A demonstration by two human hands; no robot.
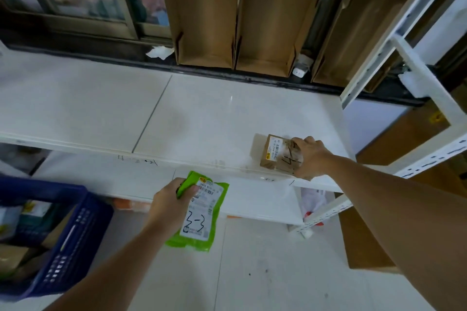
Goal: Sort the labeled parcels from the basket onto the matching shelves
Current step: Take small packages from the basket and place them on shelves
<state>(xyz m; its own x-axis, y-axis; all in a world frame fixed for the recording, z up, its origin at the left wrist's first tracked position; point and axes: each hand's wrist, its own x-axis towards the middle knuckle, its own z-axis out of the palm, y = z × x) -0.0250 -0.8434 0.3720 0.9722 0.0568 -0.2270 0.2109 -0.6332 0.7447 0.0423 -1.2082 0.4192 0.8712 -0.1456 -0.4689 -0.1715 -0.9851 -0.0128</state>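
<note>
The left hand (168, 201) is pinching a flat, glossy green plastic mailer (200, 212) by its top corner; its white label is showing a handwritten "3-3". The mailer is hanging near the front, below the white shelf (101, 108). The right hand (311, 158) is gripping a small brown cardboard box (276, 153), taped and marker-scribbled, resting on the smooth shelf's right side. A blue slotted basket (73, 242) is standing near left.

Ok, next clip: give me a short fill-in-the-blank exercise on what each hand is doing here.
1. The left hand holds a ____ plastic parcel marked 3-3.
2. The right hand rests on a small brown ____ box on the white shelf.
3. The basket at lower left is ____ in colour.

Missing words: green; cardboard; blue
</note>
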